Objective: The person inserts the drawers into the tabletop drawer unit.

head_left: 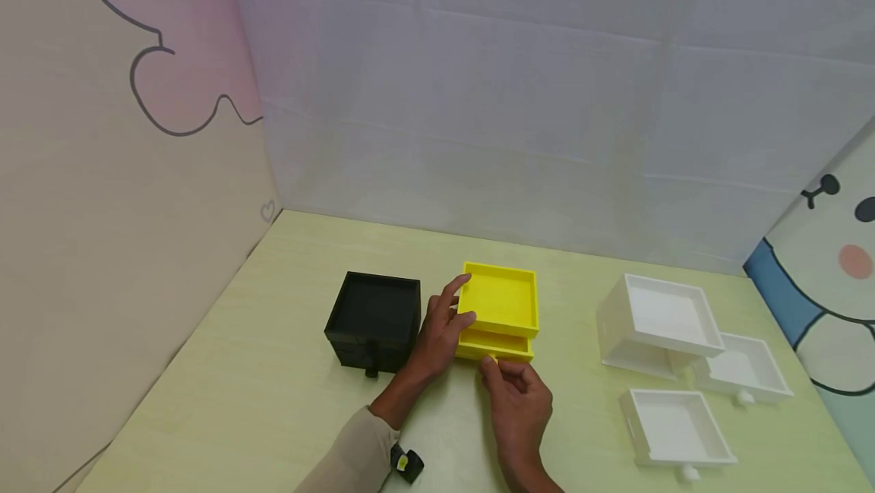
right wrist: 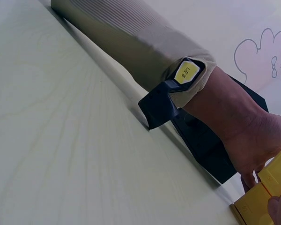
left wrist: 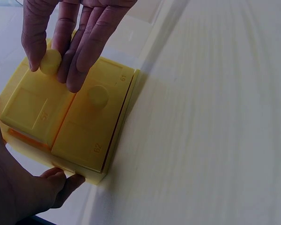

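Head view and left wrist view together show the fingers of the right hand [head_left: 517,406] pinching a round yellow knob [left wrist: 50,62], thumb on one side and fingertips on the other. The knob belongs to the upper drawer [left wrist: 37,105] of a small yellow cabinet [head_left: 506,326], and that drawer stands partly out, its open inside showing just below the front edge of the cabinet's tray-like top. Beneath it, the lower drawer [left wrist: 79,136] sits in the body, with its own round knob [left wrist: 98,97] free and the raised numeral 62 near one corner.

The left hand [head_left: 436,337] grips the cabinet on its left side: the thumb lies over the front of the top rim, the index finger reaches toward the back of that rim, and other fingers press against the side wall. A beige sleeve [head_left: 358,451] covers the left forearm, with a dark strap [head_left: 408,464] at its cuff bearing a yellow label [right wrist: 187,71].

The cabinet rests near the middle of a pale, wood-grained worktop [head_left: 273,402]. Just left of the left hand stands a black cabinet [head_left: 379,311] with a similar shallow top. Well apart to the right is a white cabinet [head_left: 670,314], open at the front. One white drawer [head_left: 748,364] lies beside it on the right, partly hidden, so contact cannot be told; another white drawer [head_left: 677,425] lies nearer the person. Both have white knobs facing the person.
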`<action>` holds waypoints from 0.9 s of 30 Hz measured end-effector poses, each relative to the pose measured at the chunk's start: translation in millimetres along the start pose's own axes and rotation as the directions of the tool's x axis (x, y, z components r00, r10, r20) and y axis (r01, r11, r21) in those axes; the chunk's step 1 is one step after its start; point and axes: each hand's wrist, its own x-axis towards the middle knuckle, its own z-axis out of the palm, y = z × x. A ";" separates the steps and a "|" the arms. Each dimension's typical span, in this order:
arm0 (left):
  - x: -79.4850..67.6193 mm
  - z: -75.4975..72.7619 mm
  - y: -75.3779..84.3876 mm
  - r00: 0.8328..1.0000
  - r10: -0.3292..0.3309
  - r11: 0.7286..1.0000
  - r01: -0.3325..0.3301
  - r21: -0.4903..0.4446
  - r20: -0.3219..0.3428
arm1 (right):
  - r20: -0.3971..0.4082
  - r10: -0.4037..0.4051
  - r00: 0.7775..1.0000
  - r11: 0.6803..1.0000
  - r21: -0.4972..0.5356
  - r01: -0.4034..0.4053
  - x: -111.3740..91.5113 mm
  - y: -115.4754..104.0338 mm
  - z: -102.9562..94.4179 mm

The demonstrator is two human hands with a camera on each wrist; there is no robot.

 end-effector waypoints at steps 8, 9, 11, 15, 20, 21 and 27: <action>-1.4 0.0 1.9 1.000 -0.011 1.000 0.011 0.007 -0.012 | 0.013 -0.030 0.999 0.999 -0.018 0.030 3.0 0.0 1.8; -1.3 0.2 1.9 1.000 -0.012 1.000 0.012 0.007 -0.011 | 0.012 -0.031 0.999 0.999 -0.015 0.031 3.6 0.1 1.8; -1.0 0.5 2.1 1.000 -0.013 1.000 0.013 0.005 -0.011 | 0.014 -0.034 0.999 0.999 -0.010 0.035 4.6 0.1 1.8; -1.0 1.4 1.7 1.000 -0.011 1.000 0.011 0.002 -0.010 | 0.021 -0.052 0.998 0.999 -0.005 0.052 6.7 0.7 0.5; -0.9 1.9 -0.1 1.000 -0.008 1.000 0.008 0.006 -0.009 | 0.042 -0.083 0.996 0.997 0.001 0.083 10.1 3.2 -1.1; -0.7 2.0 -0.4 1.000 -0.007 1.000 0.007 0.008 -0.009 | 0.044 -0.088 0.995 0.996 0.000 0.088 10.8 3.5 -1.2; -0.6 2.0 0.8 1.000 -0.011 1.000 0.011 0.008 -0.018 | 0.066 -0.079 0.995 0.997 -0.016 0.080 15.0 3.9 -1.6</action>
